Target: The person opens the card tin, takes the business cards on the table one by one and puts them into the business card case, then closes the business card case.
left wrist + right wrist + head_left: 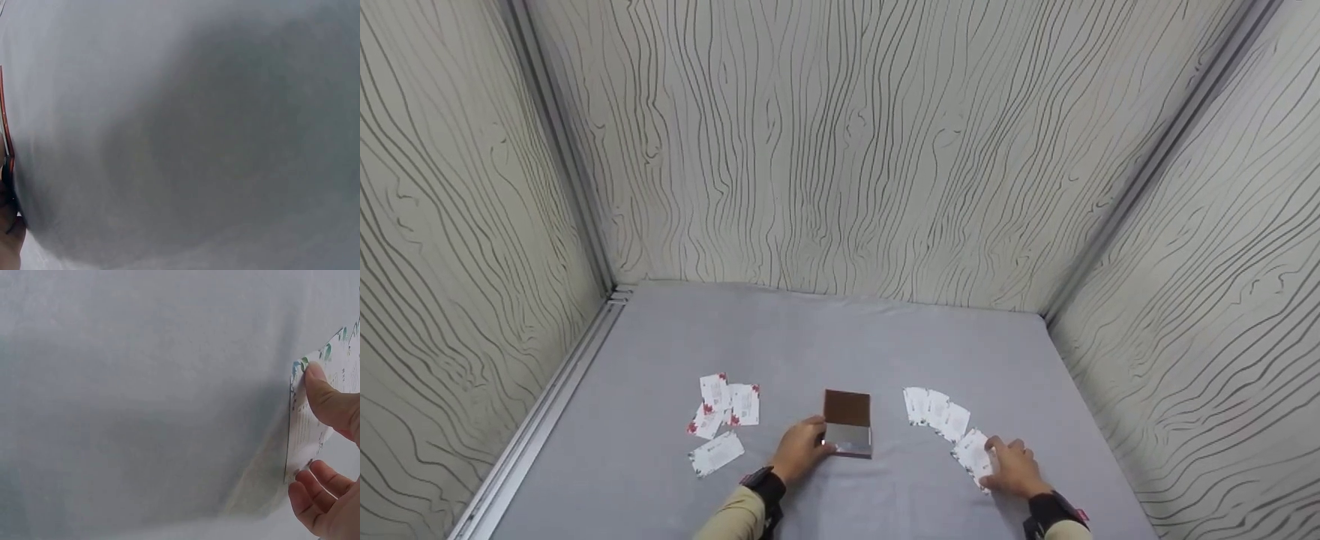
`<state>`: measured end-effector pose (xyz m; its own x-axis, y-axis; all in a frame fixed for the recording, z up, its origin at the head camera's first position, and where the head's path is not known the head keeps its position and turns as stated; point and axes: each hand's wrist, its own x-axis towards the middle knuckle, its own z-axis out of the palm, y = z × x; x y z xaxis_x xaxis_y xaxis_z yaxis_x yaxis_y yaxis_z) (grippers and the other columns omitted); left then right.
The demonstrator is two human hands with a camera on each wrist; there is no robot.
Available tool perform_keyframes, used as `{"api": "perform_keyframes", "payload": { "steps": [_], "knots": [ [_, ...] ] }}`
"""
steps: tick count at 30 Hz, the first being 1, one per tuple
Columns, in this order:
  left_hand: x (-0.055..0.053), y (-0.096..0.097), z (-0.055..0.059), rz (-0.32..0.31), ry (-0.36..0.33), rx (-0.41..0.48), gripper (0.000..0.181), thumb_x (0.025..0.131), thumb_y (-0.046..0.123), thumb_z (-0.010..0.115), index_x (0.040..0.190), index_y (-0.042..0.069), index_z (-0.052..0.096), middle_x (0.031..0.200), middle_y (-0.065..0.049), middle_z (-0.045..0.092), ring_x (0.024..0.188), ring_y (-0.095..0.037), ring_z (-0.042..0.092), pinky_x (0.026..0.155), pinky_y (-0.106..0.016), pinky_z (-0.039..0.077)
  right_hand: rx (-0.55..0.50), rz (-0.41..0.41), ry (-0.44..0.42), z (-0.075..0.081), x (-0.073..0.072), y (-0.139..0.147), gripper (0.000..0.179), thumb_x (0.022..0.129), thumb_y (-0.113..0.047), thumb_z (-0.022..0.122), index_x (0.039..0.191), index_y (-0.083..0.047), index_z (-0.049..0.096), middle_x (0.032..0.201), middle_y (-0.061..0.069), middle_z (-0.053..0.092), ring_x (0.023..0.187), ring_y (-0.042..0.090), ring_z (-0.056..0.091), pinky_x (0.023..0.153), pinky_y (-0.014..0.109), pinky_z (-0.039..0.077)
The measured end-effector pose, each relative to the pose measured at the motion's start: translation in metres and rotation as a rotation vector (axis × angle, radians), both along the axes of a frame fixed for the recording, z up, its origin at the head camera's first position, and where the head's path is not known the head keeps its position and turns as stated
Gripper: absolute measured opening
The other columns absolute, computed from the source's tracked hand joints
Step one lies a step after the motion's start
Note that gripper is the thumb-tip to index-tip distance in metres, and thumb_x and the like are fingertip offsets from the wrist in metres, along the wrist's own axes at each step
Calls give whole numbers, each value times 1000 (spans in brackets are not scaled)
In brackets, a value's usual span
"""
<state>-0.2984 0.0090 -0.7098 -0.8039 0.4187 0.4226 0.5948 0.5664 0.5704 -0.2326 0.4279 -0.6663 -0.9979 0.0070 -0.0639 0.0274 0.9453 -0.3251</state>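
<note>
My left hand [801, 452] grips the left edge of a flat card case [847, 407], brown at the far half and shiny silver at the near half. In the left wrist view only its reddish-brown edge [5, 121] and part of my fingers show. With thumb and fingertips at opposite edges, my right hand [1014, 471] pinches a white card [306, 416] printed with green leaves. That card lies at the near end of a curved row of overlapping white cards [936, 409]; how many it overlaps there is hard to tell.
Left of the case lie several white cards with red corner prints [745, 405], and nearer me a white card with green-printed corners [717, 453]. A grey cloth [810, 330] covers the table. Wood-patterned walls [840, 150] stand behind and at both sides.
</note>
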Motion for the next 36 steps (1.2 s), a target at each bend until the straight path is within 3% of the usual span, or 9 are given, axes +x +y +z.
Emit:
{"api": "perform_keyframes", "payload": {
  "steps": [6, 13, 21, 27, 33, 36],
  "knots": [
    [2, 0, -1, 0, 20, -2, 19, 80, 16, 79, 85, 0, 68, 92, -6, 64, 77, -14, 59, 70, -35, 51, 44, 18, 30, -2, 1, 3, 59, 60, -26, 90, 107, -7, 59, 93, 23, 50, 86, 43, 50, 74, 59, 44],
    [1, -2, 1, 11, 9, -10, 20, 80, 15, 80, 82, 2, 66, 85, -3, 60, 70, -11, 51, 64, -33, 47, 39, 10, 61, 5, 1, -1, 60, 60, -29, 91, 108, -7, 62, 98, 19, 49, 88, 40, 47, 74, 56, 41],
    [1, -1, 2, 9, -17, -10, 18, 80, 15, 79, 82, 2, 66, 83, -2, 59, 69, -10, 51, 64, -32, 48, -91, 14, 104, 14, -2, -11, 50, 65, -3, 85, 109, -2, 61, 100, 18, 41, 82, 32, 48, 69, 49, 46],
    [2, -3, 4, -12, -14, -30, 19, 79, 14, 80, 84, 0, 67, 85, -2, 59, 72, -12, 54, 66, -32, 50, -117, 60, 149, 22, -2, -17, 36, 74, 16, 67, 105, 1, 62, 98, 16, 43, 77, 25, 51, 69, 42, 49],
    [1, -4, 8, -37, -33, -36, 22, 78, 9, 80, 94, -2, 71, 102, -13, 68, 92, -22, 65, 83, -38, 53, -102, 93, 169, 28, -5, -22, 34, 75, 20, 54, 102, 1, 64, 92, 10, 50, 75, 21, 51, 70, 40, 50],
    [1, -4, 10, -40, -75, -27, 22, 78, 7, 80, 96, -2, 71, 99, -11, 68, 87, -19, 63, 80, -38, 53, -95, 95, 180, 32, -7, -25, 34, 76, 19, 54, 102, 1, 65, 90, 9, 51, 77, 22, 52, 75, 44, 51]
  ]
}}
